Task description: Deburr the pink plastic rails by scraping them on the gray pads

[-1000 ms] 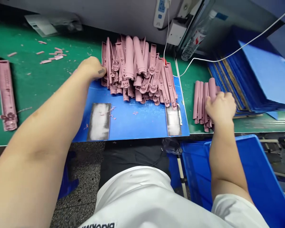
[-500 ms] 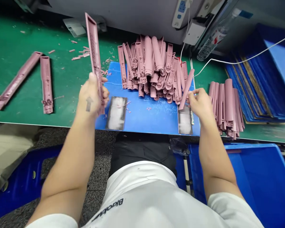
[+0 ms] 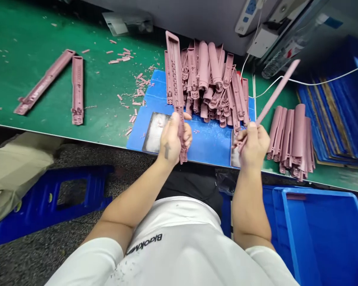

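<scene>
My left hand [image 3: 173, 139] is closed round the lower part of a long pink plastic shell [image 3: 175, 75], held upright with its hollow, ribbed inside facing me. In my right hand [image 3: 254, 145] is a narrower pink plastic strip [image 3: 278, 93], tilted up to the right; its lower end shows below my fingers. Behind both hands a heap of pink plastic shells [image 3: 203, 67] lies on a blue board [image 3: 209, 145]. The two held parts are apart from each other.
Two pink shells [image 3: 77, 87] lie on the green table [image 3: 107, 115] at left, near pink scraps [image 3: 123, 57]. A row of pink shells [image 3: 298, 135] lies at right, beside stacked blue sheets [image 3: 331, 115]. A white cable [image 3: 310, 85] crosses behind. Blue bins [image 3: 331, 238] stand below.
My left hand has brought its shell rightward, in front of the heap. My right hand has drawn the strip away from the heap and tilted it further right. The view has shifted slightly.
</scene>
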Demonstrator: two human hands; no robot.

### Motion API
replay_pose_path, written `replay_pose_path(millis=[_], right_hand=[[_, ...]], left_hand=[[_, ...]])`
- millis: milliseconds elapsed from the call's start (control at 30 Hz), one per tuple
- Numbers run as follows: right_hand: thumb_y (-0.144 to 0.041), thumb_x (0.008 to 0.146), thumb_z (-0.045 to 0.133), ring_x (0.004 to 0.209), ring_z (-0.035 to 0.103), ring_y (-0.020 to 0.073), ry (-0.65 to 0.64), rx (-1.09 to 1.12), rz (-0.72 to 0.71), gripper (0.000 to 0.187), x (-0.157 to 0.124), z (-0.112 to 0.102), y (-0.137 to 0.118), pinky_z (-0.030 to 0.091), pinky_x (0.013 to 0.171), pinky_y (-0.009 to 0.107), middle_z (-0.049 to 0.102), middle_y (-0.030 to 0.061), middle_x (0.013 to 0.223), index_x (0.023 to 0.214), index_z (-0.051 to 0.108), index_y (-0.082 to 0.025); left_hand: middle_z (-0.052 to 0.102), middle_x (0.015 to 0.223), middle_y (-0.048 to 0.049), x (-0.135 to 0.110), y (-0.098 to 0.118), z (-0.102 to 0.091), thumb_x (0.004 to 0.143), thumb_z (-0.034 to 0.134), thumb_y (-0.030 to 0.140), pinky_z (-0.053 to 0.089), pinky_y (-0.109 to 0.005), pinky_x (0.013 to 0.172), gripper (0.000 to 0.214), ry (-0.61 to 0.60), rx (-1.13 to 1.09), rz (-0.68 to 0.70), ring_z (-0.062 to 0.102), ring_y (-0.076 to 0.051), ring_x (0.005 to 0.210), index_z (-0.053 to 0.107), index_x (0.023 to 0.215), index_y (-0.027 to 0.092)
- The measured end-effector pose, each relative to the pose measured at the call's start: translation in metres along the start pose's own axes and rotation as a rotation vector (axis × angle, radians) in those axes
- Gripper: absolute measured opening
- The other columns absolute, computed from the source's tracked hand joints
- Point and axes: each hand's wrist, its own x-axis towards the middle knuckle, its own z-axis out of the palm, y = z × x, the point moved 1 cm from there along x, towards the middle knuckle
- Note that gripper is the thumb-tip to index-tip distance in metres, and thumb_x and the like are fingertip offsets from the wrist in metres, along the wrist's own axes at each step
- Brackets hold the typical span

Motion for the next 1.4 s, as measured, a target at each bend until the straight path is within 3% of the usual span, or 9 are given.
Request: replay_pose_path(millis=[133, 233, 500, 767, 933, 1033, 1133, 1267, 1400], right_hand=[[-0.088, 0.111, 0.057, 0.052, 0.057, 0.0164, -0.179, 0.202, -0.037, 0.058, -0.057, 0.050, -0.024, 0.050, 0.050, 0.030, 0.061, -0.0050, 0.071, 0.111, 0.055, -0.030], [-0.082, 0.114, 0.058, 0.063, 0.061, 0.0180, -0.294, 0.175, -0.134, 0.054, -0.076, 0.072, -0.027, 0.057, 0.063, 0.035, 0.066, -0.0019, 0.078, 0.110, 0.063, -0.029], [-0.073, 0.120, 0.054, 0.109, 0.082, 0.0283, -0.278, 0.136, -0.167, 0.051, -0.078, 0.066, -0.023, 0.069, 0.102, 0.045, 0.084, 0.0084, 0.122, 0.135, 0.072, -0.029], [-0.081, 0.119, 0.036, 0.102, 0.079, 0.0309, -0.267, 0.169, -0.205, 0.062, -0.089, 0.074, -0.021, 0.069, 0.090, 0.050, 0.079, 0.0109, 0.114, 0.141, 0.064, -0.030], [-0.080, 0.115, 0.049, 0.084, 0.072, 0.0287, -0.170, -0.227, -0.191, 0.054, -0.028, -0.024, -0.019, 0.065, 0.081, 0.047, 0.071, 0.0062, 0.090, 0.114, 0.067, -0.030], [-0.068, 0.111, 0.056, 0.096, 0.075, 0.0341, 0.063, -0.826, -0.023, 0.043, 0.021, -0.118, -0.010, 0.062, 0.096, 0.055, 0.076, 0.0135, 0.104, 0.115, 0.067, -0.027], [-0.051, 0.106, 0.061, 0.118, 0.075, 0.0454, 0.182, -1.174, 0.218, 0.032, 0.054, -0.187, 0.003, 0.053, 0.109, 0.066, 0.076, 0.0280, 0.119, 0.115, 0.068, -0.021], [-0.041, 0.105, 0.059, 0.118, 0.073, 0.0468, 0.165, -1.211, 0.390, 0.022, 0.077, -0.218, 0.017, 0.050, 0.106, 0.063, 0.074, 0.0297, 0.114, 0.104, 0.069, -0.021], [-0.040, 0.109, 0.055, 0.129, 0.070, 0.0452, 0.187, -1.156, 0.265, 0.027, 0.084, -0.203, 0.015, 0.050, 0.112, 0.060, 0.071, 0.0305, 0.133, 0.117, 0.072, -0.020]], left_hand=[[0.075, 0.096, -0.0081, -0.005, -0.021, 0.015, 0.112, 0.065, 0.080, 0.068, -0.035, 0.076, 0.059, -0.026, 0.074, 0.077, 0.078, -0.024, 0.090, 0.065, 0.098, 0.022], [0.081, 0.123, -0.0145, -0.011, -0.029, 0.019, 0.114, 0.059, 0.082, 0.071, -0.047, 0.106, 0.062, -0.096, 0.135, 0.084, 0.079, -0.034, 0.126, 0.070, 0.098, 0.023], [0.080, 0.120, -0.0132, -0.020, -0.032, 0.021, 0.111, 0.059, 0.090, 0.064, -0.055, 0.121, 0.069, -0.071, 0.307, 0.130, 0.077, -0.037, 0.134, 0.076, 0.114, 0.023], [0.063, 0.172, -0.0177, -0.027, -0.042, 0.032, 0.117, 0.039, 0.088, 0.049, -0.055, 0.140, 0.079, -0.253, 0.294, 0.268, 0.058, -0.038, 0.167, 0.059, 0.162, 0.026], [0.081, 0.136, -0.0133, 0.004, 0.015, 0.012, 0.107, 0.084, 0.067, 0.062, -0.054, 0.123, 0.053, -0.246, 0.447, 0.324, 0.070, -0.040, 0.148, 0.081, 0.140, 0.025], [0.078, 0.105, -0.0056, 0.088, 0.060, -0.031, 0.115, 0.074, 0.040, 0.067, -0.047, 0.104, 0.021, -0.028, 0.563, 0.431, 0.077, -0.033, 0.129, 0.088, 0.108, 0.026], [0.072, 0.077, -0.0058, 0.195, 0.065, -0.070, 0.106, 0.075, 0.022, 0.062, -0.042, 0.104, 0.028, -0.092, 0.573, 0.166, 0.065, -0.037, 0.158, 0.075, 0.078, 0.026], [0.028, 0.049, -0.0025, 0.280, 0.039, -0.088, 0.112, 0.067, 0.034, 0.052, -0.043, 0.123, 0.045, -0.006, 0.606, 0.054, 0.055, -0.030, 0.166, 0.057, 0.069, 0.027], [0.034, 0.048, -0.0010, 0.279, 0.036, -0.089, 0.121, 0.056, 0.058, 0.054, -0.039, 0.088, 0.054, -0.024, 0.511, -0.042, 0.074, -0.030, 0.137, 0.054, 0.076, 0.027]])
